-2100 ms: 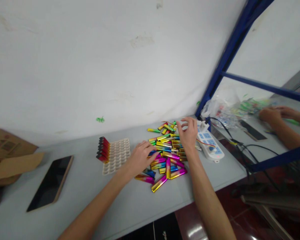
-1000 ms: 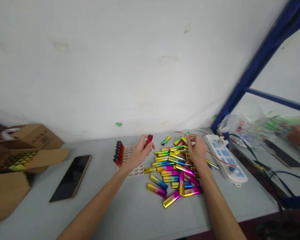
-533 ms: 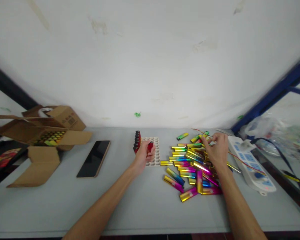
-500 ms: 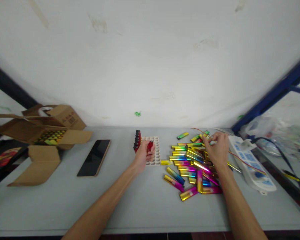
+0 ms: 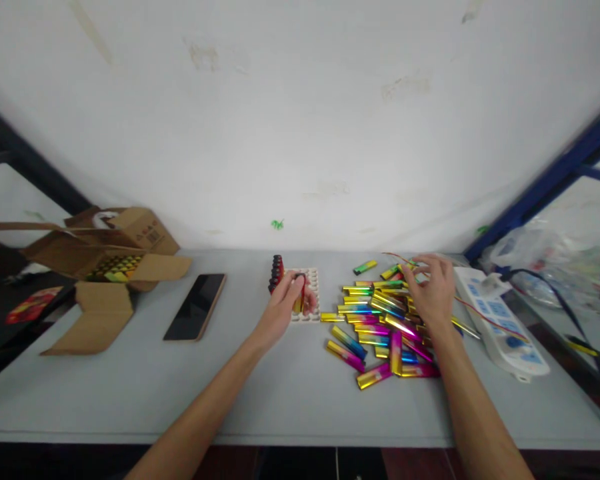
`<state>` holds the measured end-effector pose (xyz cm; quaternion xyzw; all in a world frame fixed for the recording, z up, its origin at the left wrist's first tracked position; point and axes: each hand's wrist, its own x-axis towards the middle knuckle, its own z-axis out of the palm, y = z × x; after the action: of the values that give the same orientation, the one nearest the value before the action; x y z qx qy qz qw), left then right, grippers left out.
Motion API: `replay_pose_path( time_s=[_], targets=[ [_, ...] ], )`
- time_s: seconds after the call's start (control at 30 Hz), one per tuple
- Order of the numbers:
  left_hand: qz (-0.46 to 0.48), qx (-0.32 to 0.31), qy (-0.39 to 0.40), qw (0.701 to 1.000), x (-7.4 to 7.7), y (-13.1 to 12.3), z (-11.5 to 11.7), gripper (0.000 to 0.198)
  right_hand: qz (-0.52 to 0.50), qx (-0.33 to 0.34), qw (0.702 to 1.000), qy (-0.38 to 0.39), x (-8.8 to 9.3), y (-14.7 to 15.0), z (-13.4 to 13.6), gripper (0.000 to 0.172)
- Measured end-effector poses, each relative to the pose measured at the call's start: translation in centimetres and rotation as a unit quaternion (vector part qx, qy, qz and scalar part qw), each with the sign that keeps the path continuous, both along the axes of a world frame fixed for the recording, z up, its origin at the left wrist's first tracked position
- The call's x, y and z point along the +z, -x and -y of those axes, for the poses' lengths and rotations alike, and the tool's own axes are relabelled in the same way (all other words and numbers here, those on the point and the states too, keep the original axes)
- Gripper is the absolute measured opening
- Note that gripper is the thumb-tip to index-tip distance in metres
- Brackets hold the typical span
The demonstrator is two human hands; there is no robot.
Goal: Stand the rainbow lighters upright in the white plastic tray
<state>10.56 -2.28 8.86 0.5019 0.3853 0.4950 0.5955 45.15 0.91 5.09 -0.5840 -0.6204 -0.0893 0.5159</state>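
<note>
Tube [image 5: 298, 304] is sitting upright, clamped in your left hand [image 5: 280, 303] at the tray [image 5: 315, 280], probably to match that row [image 5: 277, 270]; your right hand [image 5: 433, 287] is hanging over the pile [image 5: 373, 329], can't tell if pinching.

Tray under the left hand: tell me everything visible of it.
The tray is off-white, seemingly rectangular, with rows of round holes; it looks moulded, but the material is unclear. It lies flat on the gray table. Red lighters with black tops stand along its left side. The left hand, gripping another lighter, hides its middle; whether either touches the tray can't be told.
</note>
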Motion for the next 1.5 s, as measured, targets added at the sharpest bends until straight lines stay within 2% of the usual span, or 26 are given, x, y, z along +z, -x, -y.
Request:
replay_pose_path(
  time_s=[0.07,0.17,0.27,0.33,0.5,0.77,0.97,1.17,1.3,1.4,1.5],
  targets=[
    [-0.109,0.036,-0.077,0.990,0.5,2.0,1.5,0.043,0.007,-0.002,1.000,-0.019,0.0,-0.1,0.0,0.025],
    [-0.236,0.081,-0.173,0.953,1.1,5.6,2.8,0.040,0.014,0.007,1.000,-0.014,0.0,-0.1,0.0,0.024],
    [-0.328,0.092,-0.219,0.914,1.3,8.4,2.7,0.035,0.008,0.018,1.000,0.002,0.0,0.0,0.0,0.023],
    [-0.369,0.083,-0.239,0.894,1.3,9.3,2.3,0.036,0.006,0.023,1.000,0.012,0.0,0.1,0.1,0.025],
    [-0.444,0.077,-0.298,0.842,0.9,9.5,1.5,0.040,0.011,0.017,1.000,0.015,0.2,0.3,0.1,0.029],
    [-0.490,0.009,-0.350,0.799,1.3,10.2,0.1,0.046,0.006,0.010,1.000,0.021,0.1,-0.1,0.1,0.028],
    [-0.534,0.012,-0.367,0.762,1.3,10.1,-0.6,0.060,0.004,0.013,1.000,0.012,0.2,0.0,0.1,0.021],
    [-0.556,-0.037,-0.336,0.759,2.3,10.6,-1.0,0.050,0.003,0.012,1.000,0.007,0.4,0.1,0.2,0.020],
    [-0.582,-0.058,-0.307,0.751,1.7,10.4,-1.4,0.049,0.001,0.012,1.000,-0.004,0.4,0.0,0.1,0.019],
    [-0.601,-0.050,-0.291,0.743,0.9,10.1,-1.3,0.047,-0.005,0.011,1.000,-0.010,0.4,0.0,0.1,0.018],
    [-0.613,-0.021,-0.292,0.733,1.0,9.4,-0.6,0.048,-0.013,0.003,1.000,0.000,0.6,-0.3,0.1,0.017]
  ],
)
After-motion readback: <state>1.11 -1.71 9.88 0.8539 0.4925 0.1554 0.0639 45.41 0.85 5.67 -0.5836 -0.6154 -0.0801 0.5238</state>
